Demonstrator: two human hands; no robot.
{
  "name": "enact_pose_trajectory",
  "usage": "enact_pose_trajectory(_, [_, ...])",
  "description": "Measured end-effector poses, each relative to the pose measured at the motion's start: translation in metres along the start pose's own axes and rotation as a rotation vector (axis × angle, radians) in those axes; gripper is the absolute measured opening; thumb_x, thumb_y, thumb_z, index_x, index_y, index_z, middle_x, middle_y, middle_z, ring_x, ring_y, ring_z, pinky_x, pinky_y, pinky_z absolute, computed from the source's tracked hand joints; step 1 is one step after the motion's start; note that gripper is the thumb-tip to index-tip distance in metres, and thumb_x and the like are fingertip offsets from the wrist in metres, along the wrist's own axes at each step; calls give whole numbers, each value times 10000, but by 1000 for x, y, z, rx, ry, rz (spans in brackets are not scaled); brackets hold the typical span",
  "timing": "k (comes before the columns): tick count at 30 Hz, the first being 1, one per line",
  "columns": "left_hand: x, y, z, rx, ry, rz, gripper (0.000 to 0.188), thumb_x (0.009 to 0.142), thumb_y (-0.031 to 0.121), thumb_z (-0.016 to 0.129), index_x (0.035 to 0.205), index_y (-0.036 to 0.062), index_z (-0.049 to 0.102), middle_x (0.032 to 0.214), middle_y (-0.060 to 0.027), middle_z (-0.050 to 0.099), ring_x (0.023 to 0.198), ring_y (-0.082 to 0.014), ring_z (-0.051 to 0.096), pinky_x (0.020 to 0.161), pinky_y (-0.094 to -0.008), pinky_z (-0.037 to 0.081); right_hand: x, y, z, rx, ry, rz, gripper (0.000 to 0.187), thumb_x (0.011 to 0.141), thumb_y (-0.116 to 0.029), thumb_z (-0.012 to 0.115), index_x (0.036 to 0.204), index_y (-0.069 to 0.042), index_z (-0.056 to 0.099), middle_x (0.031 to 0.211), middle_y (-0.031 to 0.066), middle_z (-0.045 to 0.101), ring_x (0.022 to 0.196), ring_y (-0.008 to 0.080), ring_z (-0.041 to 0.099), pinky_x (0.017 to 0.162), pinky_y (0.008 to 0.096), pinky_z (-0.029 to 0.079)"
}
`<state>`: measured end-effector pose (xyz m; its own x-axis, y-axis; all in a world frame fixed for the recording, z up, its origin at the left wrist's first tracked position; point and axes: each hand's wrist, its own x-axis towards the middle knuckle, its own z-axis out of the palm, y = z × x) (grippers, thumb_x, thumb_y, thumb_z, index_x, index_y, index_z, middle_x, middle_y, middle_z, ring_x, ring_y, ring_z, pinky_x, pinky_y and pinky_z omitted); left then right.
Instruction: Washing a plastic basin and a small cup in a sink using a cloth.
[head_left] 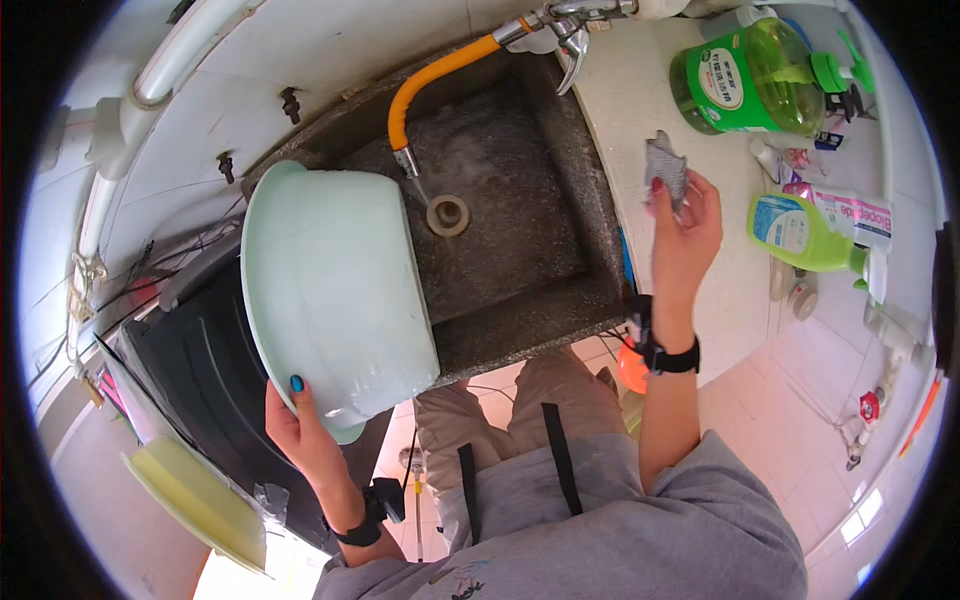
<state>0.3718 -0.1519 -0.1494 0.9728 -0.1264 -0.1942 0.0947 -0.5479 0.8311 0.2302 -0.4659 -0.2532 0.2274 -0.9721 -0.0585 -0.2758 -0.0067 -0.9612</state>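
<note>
Pale tiled wall [330,40] behind a dark speckled stone sink [520,230], round drain [448,215] in its floor. Orange bendy tap hose [430,80] curving down over the sink from a metal tap [565,30]. White pipes [140,100] along the wall at upper left. White countertop [640,100] to the right, with green bottles [755,80] standing and lying on it. Dark appliance top [200,370] to the left of the sink, yellow-green lid [195,495] beside it. Pinkish floor tiles [800,380] below right, bright daylight on them at the lower edge
</note>
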Motion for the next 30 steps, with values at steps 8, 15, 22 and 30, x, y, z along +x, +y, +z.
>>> enact_pose_trajectory(8, [-18, 40, -35, 46, -46, 41, 288, 876, 147, 528, 1075, -61, 515, 897, -30, 575, 811, -77, 495, 736, -193, 373, -3, 7, -18, -675, -79, -254, 464, 794, -165, 607, 1187, 14, 436, 1257, 256, 416, 1164, 308, 434, 921, 382, 378])
enact_pose_trajectory(15, [-25, 57, -58, 29, 48, 48, 292, 880, 120, 511, 1114, -52, 485, 948, -54, 565, 846, -99, 502, 760, -214, 386, -61, 6, 19, -101, -398, 148, 306, 819, -135, 582, 1099, -27, 518, 1178, 174, 511, 1069, 238, 509, 892, 340, 403])
enact_pose_trajectory(22, [-13, 54, -31, -139, 58, -149, 292, 864, 103, 540, 1104, -51, 480, 997, -76, 565, 865, -112, 526, 764, -225, 407, -41, 26, 79, 170, -797, 419, 248, 827, -92, 547, 1037, 39, 535, 922, 114, 617, 859, 187, 594, 760, 288, 469])
enact_pose_trajectory(30, [7, 22, 30, -18, -122, -49, 117, 844, 43, 544, 916, -32, 490, 802, -28, 534, 749, -55, 462, 682, -173, 371, -18, -7, 144, 148, -1005, 636, 317, 865, -223, 522, 1098, -8, 508, 1014, 109, 578, 923, 189, 564, 798, 289, 456])
